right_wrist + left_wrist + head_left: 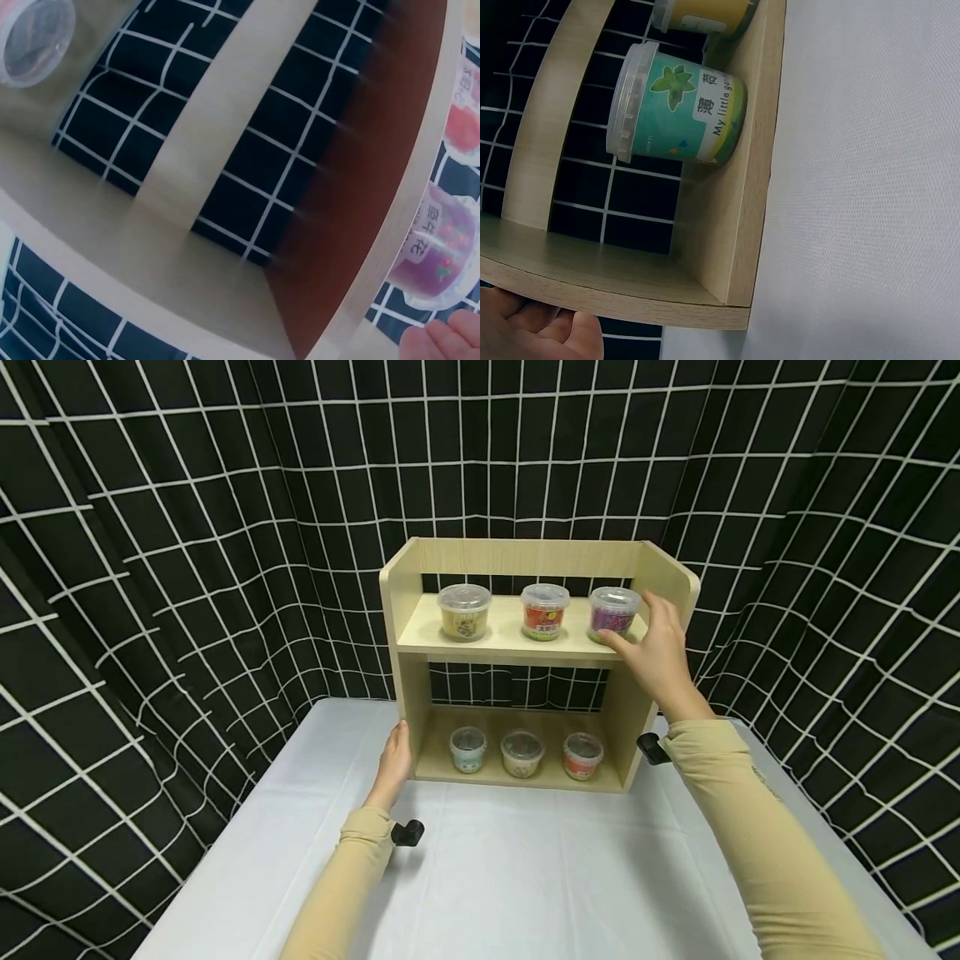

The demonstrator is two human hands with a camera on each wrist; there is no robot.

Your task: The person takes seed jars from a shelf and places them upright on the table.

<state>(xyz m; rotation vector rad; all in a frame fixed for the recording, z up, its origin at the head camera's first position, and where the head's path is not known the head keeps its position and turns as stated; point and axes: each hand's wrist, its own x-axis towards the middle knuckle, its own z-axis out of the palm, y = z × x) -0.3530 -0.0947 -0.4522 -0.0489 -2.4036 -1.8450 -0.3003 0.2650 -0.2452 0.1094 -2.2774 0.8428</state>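
On the upper board of a wooden shelf [517, 650], at the right, stands a purple-labelled plastic cup [612, 617] with a clear lid. My right hand [662, 656] is beside it, thumb in front and fingers to its right. The right wrist view shows the fingers [450, 341] near the purple cup [439, 251], with a small gap visible. Against the outer face of the shelf's left side panel rests my left hand [393, 764]. Its fingers [555, 326] lie along that panel in the left wrist view, partly hidden.
A yellow cup [464, 612] and a red-labelled cup [544, 612] share the upper board. Below stand a teal mint-labelled cup [468, 750], a pale yellow cup [522, 754] and a red cup [582, 757]. White cloth [517, 868] covers the table; black gridded curtains [525, 452] surround it.
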